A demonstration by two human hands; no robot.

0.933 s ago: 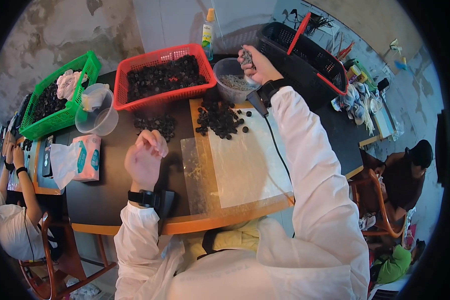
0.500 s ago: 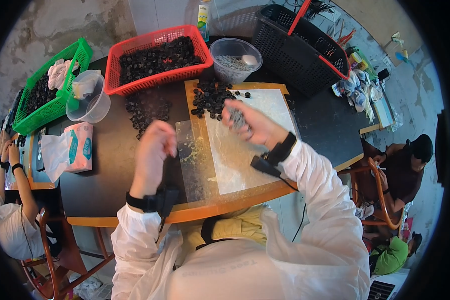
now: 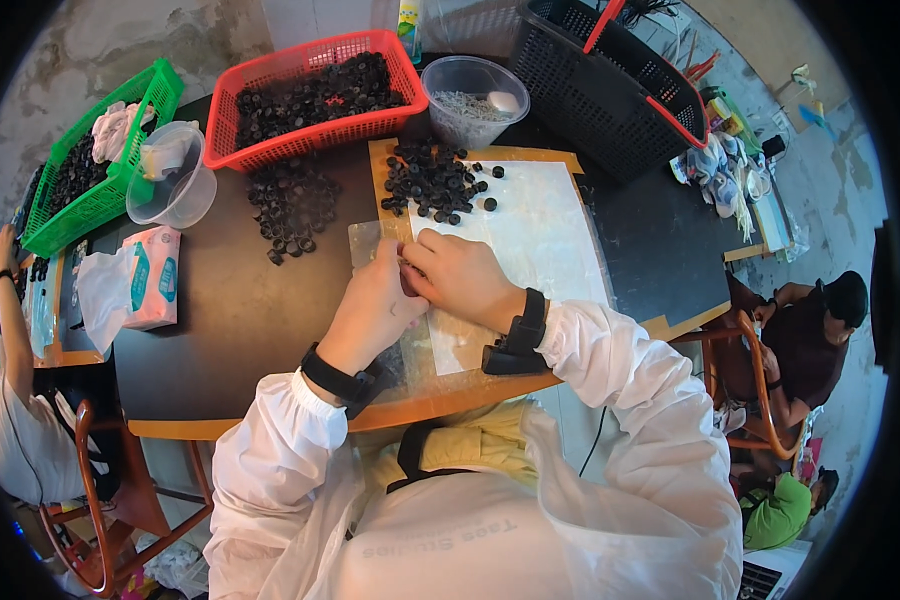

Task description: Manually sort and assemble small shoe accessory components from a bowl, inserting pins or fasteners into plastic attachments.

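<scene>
My left hand and my right hand meet above the near left part of a white sheet, fingers bent and pressed together. The small grey metal pieces seen in my right palm a moment ago are now hidden by that closed hand. What my left fingers pinch is also hidden. Just beyond the hands lies a heap of small round black parts, some loose on the sheet. Another batch of black ring-like parts is spread on the dark table to the left.
A red basket of black parts stands at the back. Beside it are a clear tub of grey metal pieces and a black basket. Leftward are a green basket, an empty clear tub and a tissue pack. People sit on both sides.
My hands were apart and have come together, the right moving down toward me and the left moving right. The grey metal pieces in my right palm have gone out of sight.
</scene>
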